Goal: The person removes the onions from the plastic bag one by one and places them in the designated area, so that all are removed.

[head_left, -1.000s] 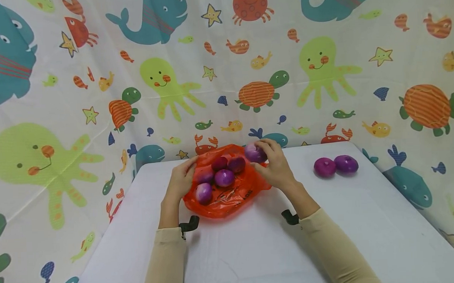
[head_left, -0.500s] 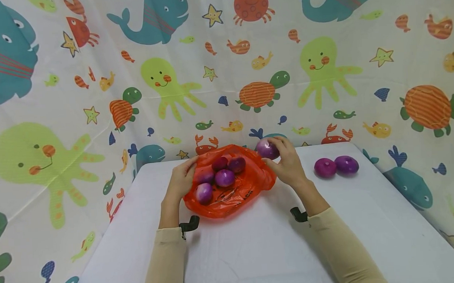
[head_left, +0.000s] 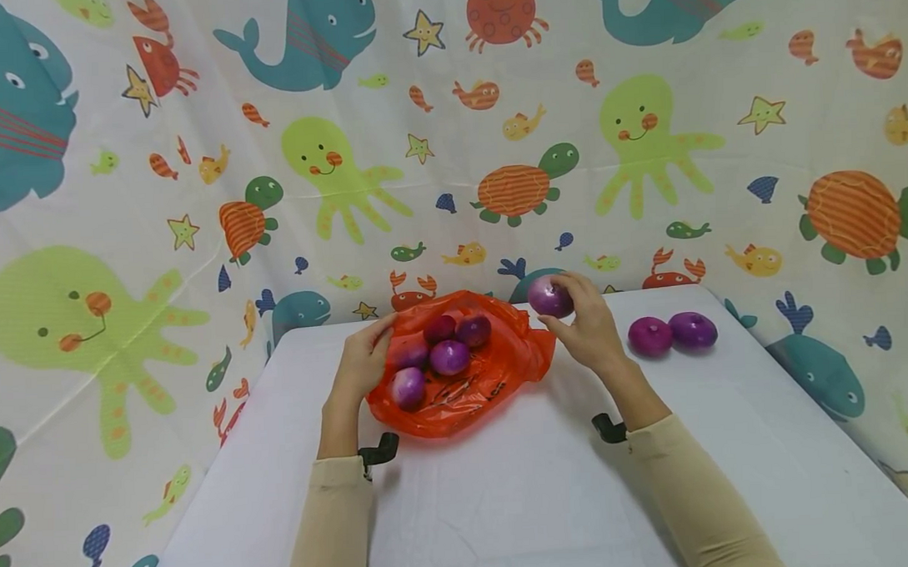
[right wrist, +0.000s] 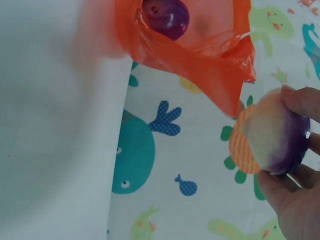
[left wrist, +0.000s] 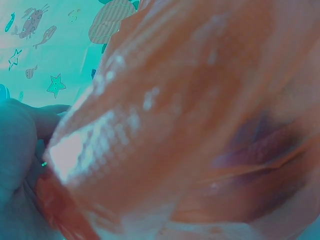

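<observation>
Onion moved rightward, right fingers clamped round it; left fingers pinching red bag, lettering illegible

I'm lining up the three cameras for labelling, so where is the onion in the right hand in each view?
Head: the onion is right of centre, held by the right hand.
Left wrist: not in the picture.
Right wrist: near the right edge, around mid-height, pale end facing left.
Shared landmark: the red plastic bag, filling much of the left wrist view and at the right wrist view's top.
</observation>
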A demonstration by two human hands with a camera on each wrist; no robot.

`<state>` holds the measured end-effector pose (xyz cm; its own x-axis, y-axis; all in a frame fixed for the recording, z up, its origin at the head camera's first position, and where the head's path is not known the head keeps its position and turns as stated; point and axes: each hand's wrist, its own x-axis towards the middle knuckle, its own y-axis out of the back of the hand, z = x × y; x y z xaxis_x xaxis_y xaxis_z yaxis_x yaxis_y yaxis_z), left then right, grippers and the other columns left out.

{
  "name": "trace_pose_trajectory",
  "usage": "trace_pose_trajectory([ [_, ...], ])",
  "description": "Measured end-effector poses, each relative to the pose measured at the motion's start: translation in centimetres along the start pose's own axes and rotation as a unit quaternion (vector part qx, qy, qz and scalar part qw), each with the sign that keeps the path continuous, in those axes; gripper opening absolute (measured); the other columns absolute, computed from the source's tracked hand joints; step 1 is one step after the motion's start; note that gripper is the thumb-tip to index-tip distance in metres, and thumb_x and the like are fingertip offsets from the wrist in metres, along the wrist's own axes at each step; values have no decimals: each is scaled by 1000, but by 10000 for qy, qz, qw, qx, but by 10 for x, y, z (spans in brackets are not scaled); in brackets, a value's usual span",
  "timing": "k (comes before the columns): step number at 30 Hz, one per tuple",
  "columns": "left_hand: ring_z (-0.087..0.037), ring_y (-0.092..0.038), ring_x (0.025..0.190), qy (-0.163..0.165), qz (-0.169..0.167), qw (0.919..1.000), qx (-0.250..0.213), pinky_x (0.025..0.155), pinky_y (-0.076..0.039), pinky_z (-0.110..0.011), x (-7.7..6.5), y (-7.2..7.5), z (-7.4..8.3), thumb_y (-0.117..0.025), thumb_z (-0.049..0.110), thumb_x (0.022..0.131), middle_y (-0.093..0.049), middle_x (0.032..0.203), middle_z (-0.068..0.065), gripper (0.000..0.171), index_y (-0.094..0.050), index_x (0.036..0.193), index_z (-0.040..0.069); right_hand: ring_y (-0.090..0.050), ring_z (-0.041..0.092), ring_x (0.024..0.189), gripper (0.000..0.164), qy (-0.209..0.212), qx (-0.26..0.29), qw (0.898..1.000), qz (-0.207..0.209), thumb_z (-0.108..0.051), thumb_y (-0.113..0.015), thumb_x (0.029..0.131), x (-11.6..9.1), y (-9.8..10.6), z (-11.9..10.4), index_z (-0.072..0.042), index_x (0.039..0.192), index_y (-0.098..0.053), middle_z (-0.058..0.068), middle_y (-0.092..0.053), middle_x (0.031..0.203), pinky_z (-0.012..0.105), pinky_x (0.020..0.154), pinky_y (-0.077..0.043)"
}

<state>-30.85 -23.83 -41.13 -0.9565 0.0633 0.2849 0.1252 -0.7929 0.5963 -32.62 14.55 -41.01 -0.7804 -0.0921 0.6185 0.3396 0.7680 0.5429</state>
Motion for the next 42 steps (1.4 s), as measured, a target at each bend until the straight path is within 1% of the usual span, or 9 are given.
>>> trace_pose_trajectory([
  [5,-34,-52,144,17,-44,10000,-43,117,-45,-54,0,0,0,-48,21,111,-56,155,-9,43,-53,154,19,-53,35,136,65,-15,-125,9999,39,-13,-86,86,-1,3,8,-9,143,-55,16,-55,148,55,107,-54],
  [12,-35,-53,142,19,-34,10000,-58,116,-45,-55,0,1,0,-48,21,111,-57,153,-9,43,-53,154,20,-55,36,132,64,-75,-221,9997,78,-12,-86,86,-2,9,19,-6,142,-55,17,-57,145,56,106,-54],
  [18,-35,-54,142,55,-19,10000,-39,114,-47,-55,-1,1,1,-48,22,111,-57,153,-9,44,-52,155,21,-58,36,129,63,-238,-199,9995,21,-12,-85,87,-2,15,26,-6,142,-54,18,-59,141,56,106,-54],
  [23,-35,-54,141,33,-35,10000,-49,114,-47,-55,-1,1,0,-48,21,111,-57,154,-9,44,-52,155,21,-57,37,128,62,-402,-212,9990,-26,-12,-84,88,-3,20,35,-6,141,-53,18,-59,141,58,107,-53],
  [27,-35,-53,143,27,-41,10000,-28,115,-46,-54,-1,1,1,-49,21,111,-57,154,-9,43,-52,154,20,-55,38,129,62,-587,-267,9978,-125,-12,-83,89,-4,24,40,-5,142,-52,20,-58,142,59,107,-52],
  [32,-35,-53,143,55,-40,10000,-35,115,-46,-55,-1,1,0,-49,21,111,-57,154,-9,43,-53,154,21,-54,39,130,63,-842,-364,9955,-222,-12,-82,89,-5,29,48,-6,143,-51,20,-57,144,60,110,-50],
  [36,-35,-55,141,48,-38,10000,-20,114,-48,-54,0,1,-1,-49,22,111,-58,153,-9,43,-53,154,21,-53,42,132,64,-957,-436,9937,-382,-13,-82,90,-6,33,53,-5,145,-50,22,-56,145,62,111,-48],
  [39,-34,-55,140,48,-28,10000,-2,113,-49,-54,0,0,-1,-49,23,111,-58,152,-9,43,-53,154,21,-51,45,133,66,-1052,-591,9905,-665,-16,-82,90,-7,36,58,-5,147,-49,23,-54,146,65,111,-46],
  [42,-35,-56,140,22,-24,10000,1,113,-49,-54,0,0,-1,-49,23,111,-59,152,-10,43,-53,154,21,-50,46,133,66,-1217,-791,9846,-977,-20,-81,90,-8,38,62,-8,148,-51,23,-52,146,68,110,-45],
])
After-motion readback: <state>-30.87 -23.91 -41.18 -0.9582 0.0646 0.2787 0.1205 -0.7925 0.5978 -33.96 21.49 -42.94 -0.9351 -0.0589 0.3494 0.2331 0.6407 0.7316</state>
